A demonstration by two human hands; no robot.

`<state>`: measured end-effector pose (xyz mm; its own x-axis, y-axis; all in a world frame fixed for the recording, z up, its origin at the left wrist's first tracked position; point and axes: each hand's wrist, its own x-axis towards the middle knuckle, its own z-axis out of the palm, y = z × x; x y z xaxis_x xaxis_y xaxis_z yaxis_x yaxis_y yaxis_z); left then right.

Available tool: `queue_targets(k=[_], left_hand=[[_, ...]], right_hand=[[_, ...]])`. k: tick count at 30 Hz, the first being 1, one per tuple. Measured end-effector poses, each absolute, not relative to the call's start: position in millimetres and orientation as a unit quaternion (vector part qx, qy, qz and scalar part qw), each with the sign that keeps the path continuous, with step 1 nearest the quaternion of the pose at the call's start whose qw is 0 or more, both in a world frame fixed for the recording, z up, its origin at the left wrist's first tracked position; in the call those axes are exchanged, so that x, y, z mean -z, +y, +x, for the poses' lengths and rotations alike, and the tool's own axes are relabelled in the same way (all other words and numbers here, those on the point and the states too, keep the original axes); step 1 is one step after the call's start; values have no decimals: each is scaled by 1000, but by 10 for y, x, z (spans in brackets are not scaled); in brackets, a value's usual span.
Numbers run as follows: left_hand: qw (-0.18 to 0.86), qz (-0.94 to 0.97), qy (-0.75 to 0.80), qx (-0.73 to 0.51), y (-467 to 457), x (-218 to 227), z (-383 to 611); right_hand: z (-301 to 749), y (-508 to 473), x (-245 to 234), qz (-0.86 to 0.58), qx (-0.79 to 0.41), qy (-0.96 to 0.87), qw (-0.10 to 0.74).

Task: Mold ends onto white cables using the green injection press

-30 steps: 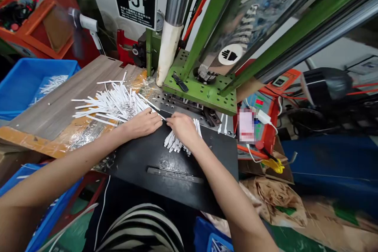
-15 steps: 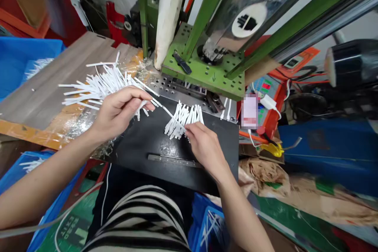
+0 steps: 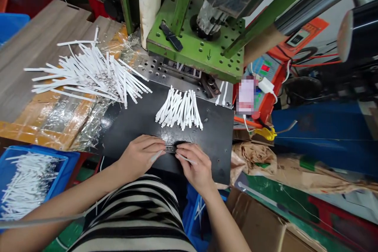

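Note:
My left hand (image 3: 143,155) and my right hand (image 3: 196,163) face each other near the front edge of a black work board (image 3: 118,130). Both have closed fingers, with a pale white strip showing under each: a short white cable (image 3: 157,156) on the left and a like piece (image 3: 187,160) on the right. Whether these are one cable I cannot tell. A slotted metal bar (image 3: 170,149) shows between the fingertips, which touch or nearly touch it. Beyond lies a neat bunch of short white cables (image 3: 178,110) with small blocky ends. To the left spreads a looser pile (image 3: 97,71).
A green press (image 3: 195,55) with a perforated plate stands behind the board. Two white cables (image 3: 223,92) lie at its right, beside a red and blue control box (image 3: 265,69). A blue bin (image 3: 66,165) of white cables sits at lower left, a cardboard box (image 3: 256,220) at lower right.
Both hands have come closer together and toward my body, from the cable bunch to the metal bar. The view has tilted down, showing more of the left bin.

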<state>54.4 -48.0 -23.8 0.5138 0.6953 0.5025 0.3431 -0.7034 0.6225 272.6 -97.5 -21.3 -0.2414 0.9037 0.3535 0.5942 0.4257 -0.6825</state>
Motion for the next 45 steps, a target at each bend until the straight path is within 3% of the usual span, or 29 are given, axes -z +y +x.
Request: queue_targets(k=[7,13,16,19,23,28,33,40,45], left_hand=[[112,915,277,-270,-486,155,553],[190,908,275,-253,-323,143,423],[101,871,413,-246,-56,33,249],[-14,788,603,-124,236,-84,114],[-1,730,682,55,449,-164,106],[-5,734,675,77,407,-131,136],[-7,817,570,-86,232,-27,-185],[219,804,465,-298,-159,7,-230],[298,816,327,-373,-367,155,218]], right_hand=[[2744,-957,209,-457,-179,-796,353],[2832,-433,-204,-405,-316,-842,164],[2583,125,-295,-434,-252,-855,128],[2166,726,-261,-504,-182,-842,64],[1689,1206,-186,-581,-135,-803,-2],[1663,1106,-237,-584,-134,-801,-19],[2315,423,-320,-557,-125,-818,65],[2964,-781,-1,-528,-297,-718,343],[2848,-1074,186,-535,-214,-721,384]])
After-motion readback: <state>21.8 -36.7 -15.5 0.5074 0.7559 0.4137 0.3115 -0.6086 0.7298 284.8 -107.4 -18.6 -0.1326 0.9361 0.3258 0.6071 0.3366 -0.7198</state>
